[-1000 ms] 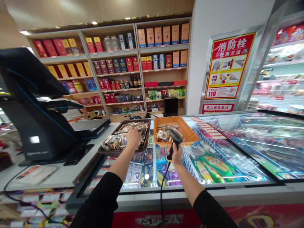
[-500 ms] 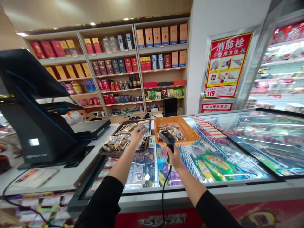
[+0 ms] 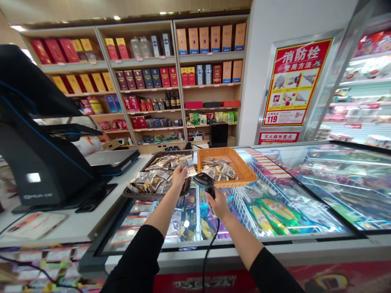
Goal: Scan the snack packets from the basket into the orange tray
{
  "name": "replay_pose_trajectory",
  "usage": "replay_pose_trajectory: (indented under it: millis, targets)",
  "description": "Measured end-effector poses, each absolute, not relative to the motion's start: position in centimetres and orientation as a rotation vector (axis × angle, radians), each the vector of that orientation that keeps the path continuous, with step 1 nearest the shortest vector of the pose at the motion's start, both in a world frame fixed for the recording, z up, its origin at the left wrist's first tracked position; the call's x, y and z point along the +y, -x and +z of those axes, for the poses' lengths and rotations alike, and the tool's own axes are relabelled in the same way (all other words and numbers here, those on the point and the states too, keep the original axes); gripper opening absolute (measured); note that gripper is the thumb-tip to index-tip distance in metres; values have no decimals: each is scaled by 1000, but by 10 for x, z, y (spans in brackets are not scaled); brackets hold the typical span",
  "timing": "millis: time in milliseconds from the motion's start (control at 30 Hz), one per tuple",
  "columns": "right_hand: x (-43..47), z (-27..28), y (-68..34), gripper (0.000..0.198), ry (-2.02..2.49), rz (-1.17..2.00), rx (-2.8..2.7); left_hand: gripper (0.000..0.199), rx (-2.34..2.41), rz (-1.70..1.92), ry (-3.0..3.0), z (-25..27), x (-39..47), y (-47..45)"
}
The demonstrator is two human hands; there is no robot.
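Between the fingers of my left hand (image 3: 179, 176) is a small snack packet (image 3: 190, 167), held over the right side of a dark brown wicker basket (image 3: 134, 197). Many similar packets (image 3: 159, 175) fill that basket. My right hand (image 3: 218, 203) is wrapped round the handle of a black barcode scanner (image 3: 205, 181), whose cable hangs down in front of the freezer. The scanner's head is close to the held packet, apart from it. Just behind the scanner, an orange-brown wicker basket (image 3: 241, 173) has several packets (image 3: 218, 169) in its left part.
Both baskets stand on a glass-topped chest freezer (image 3: 302, 238) with frozen goods inside. To the left, a black checkout scale (image 3: 45, 162) stands on a white counter (image 3: 76, 226). Shelves of boxed bottles (image 3: 149, 79) line the back wall; a fire hydrant sign (image 3: 296, 83) hangs at right.
The scanner has moved left, from over the orange-brown basket to near the held packet. My left hand has lowered slightly and the packet has tilted. The view has shifted a little.
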State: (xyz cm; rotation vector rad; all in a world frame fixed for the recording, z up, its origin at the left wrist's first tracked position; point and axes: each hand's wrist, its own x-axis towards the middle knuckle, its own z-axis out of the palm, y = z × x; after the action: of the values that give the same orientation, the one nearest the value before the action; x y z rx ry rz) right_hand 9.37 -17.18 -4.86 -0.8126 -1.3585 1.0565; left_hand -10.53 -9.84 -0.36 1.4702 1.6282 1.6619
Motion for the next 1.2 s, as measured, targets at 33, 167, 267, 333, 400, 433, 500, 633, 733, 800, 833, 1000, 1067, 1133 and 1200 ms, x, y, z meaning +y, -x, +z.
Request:
replay_pose_trajectory:
  millis: [33,167,267,333,400,433,500,633,733,800,833,1000,1067,1133,1200]
  targets:
    - [-172,-49,-94,15,808,1041,-1379,29,1567,1681,-1445,-4,-98,104]
    - [-172,-51,-94,19,784,1005,-1449,31,1440,1715,-1395,-2,-101,102]
    - [-171,-52,-93,26,723,1116,-1355,35,1617,1654,-1527,7,-109,98]
    - [-167,-51,-93,31,675,1177,-1175,36,1766,1548,-1763,17,-116,90]
    - [-161,-50,-96,33,645,1160,-956,38,1860,1358,-2111,26,-121,77]
    - [-158,-50,-98,34,638,1131,-854,40,1881,1224,-2285,29,-123,69]
    - [-152,-48,-103,34,641,1060,-703,40,1867,859,-2525,29,-124,49]
    - [-143,-49,-109,37,702,991,-584,50,1757,285,-2491,17,-119,20]
    - [-141,-51,-109,39,715,1005,-572,51,1782,444,-2442,16,-116,28]
    - [-142,-52,-107,39,703,1013,-582,45,1894,670,-2406,25,-117,51]
    - [-143,-52,-106,39,692,1018,-588,40,1990,766,-2356,31,-118,67]
    - [-151,-49,-100,36,655,1080,-672,30,2367,333,-1997,49,-132,149]
    - [-153,-49,-99,36,657,1095,-714,36,2353,113,-1889,45,-138,162]
    - [-154,-50,-99,37,652,1099,-747,46,2418,63,-1850,38,-142,160]
    - [-154,-53,-99,39,649,1096,-779,54,2535,68,-1858,32,-142,149]
